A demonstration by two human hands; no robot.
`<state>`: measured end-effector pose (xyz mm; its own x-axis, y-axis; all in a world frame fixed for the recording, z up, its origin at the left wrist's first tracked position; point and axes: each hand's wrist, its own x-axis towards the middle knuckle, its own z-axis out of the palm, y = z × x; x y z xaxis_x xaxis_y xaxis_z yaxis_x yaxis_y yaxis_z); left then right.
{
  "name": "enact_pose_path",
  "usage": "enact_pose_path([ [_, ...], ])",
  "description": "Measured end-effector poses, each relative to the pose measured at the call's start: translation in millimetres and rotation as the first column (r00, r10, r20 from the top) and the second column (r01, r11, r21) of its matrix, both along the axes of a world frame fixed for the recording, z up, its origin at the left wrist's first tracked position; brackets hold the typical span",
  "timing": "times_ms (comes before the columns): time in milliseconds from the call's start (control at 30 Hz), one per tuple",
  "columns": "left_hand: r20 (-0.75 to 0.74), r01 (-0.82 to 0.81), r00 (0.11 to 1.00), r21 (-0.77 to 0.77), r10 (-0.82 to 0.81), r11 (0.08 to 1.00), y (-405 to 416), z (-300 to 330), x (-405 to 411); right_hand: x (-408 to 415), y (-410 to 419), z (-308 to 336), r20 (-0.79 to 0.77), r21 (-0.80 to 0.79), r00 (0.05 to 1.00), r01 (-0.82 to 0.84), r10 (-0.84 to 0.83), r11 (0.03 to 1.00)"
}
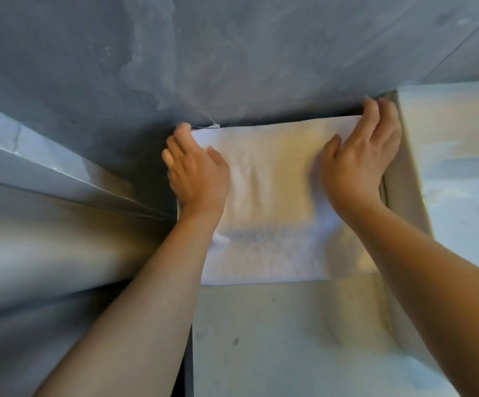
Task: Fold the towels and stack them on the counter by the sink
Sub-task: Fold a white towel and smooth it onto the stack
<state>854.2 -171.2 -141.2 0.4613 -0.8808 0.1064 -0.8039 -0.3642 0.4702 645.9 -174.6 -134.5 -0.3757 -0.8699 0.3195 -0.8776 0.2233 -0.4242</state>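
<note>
Head view, white folded towel flat on the pale counter, between and under both hands, left hand fingers spread flat on its left edge, right hand open, palm pressing its far right corner beside the grey wall

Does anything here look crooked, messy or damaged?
Nothing much stands out. The white towel lies flat and fairly square on the counter, pushed up to the wall, with the left hand and right hand flat on its far corners. Only soft wrinkles run down its middle.
</note>
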Motion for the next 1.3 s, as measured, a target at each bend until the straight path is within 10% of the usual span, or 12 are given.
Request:
enact_pose_path([
  [100, 0.208, 0.398, 0.906, -0.113, -0.370, 0.911, 25.4, -4.5, -14.5, 9.2, 20.0, -6.8, -0.157, 0.219, 0.922, -0.318, 0.354, 0.923],
  [200, 0.204, 0.660, 0.688, 0.222, -0.696, 0.718, 37.5, -27.2, -16.5, -14.9, 22.4, -32.2, -0.136, 0.505, 0.867, -0.355, 0.479, 0.787],
  [400, 0.381, 0.448, 0.691, 0.440, -0.614, 0.778, 25.5, -34.0, 37.7, -45.7, 16.0, -40.2, -0.241, 0.543, 0.831, -0.312, 0.501, 0.780],
  [500, 0.473, 0.483, 0.667, 0.315, -0.576, 0.817, 49.4, -18.7, 38.9, -41.9, 49.4, -34.7, -0.178, 0.394, 0.891, -0.324, 0.418, 0.860],
  [633, 0.378, 0.829, 0.356, 0.294, -0.854, 0.476, 140.2, -27.6, 25.6, -40.0, 149.4, -48.2, -0.200, 0.324, 0.690, -0.624, 0.696, 0.711],
  [1067, 0.418, 0.320, 0.566, 0.683, -0.711, 0.657, 142.0, -8.2, 4.2, -44.7, 146.4, -17.8, -0.282, 0.808, 0.668, -0.223, 0.689, 0.546],
  [1200, 0.185, 0.353, 0.842, 0.522, -0.507, 0.776, 127.8, 34.0, 17.0, -46.0, 118.7, 27.8, -0.396, 0.802, 0.556, -0.179, 0.731, 0.570],
  [1300, -0.295, 0.257, 0.942, 0.338, -0.158, 0.905, 100.0, 68.2, 24.8, -49.1, 75.9, 70.3, -0.597, 0.728, 0.392, -0.101, 0.700, 0.678],
])
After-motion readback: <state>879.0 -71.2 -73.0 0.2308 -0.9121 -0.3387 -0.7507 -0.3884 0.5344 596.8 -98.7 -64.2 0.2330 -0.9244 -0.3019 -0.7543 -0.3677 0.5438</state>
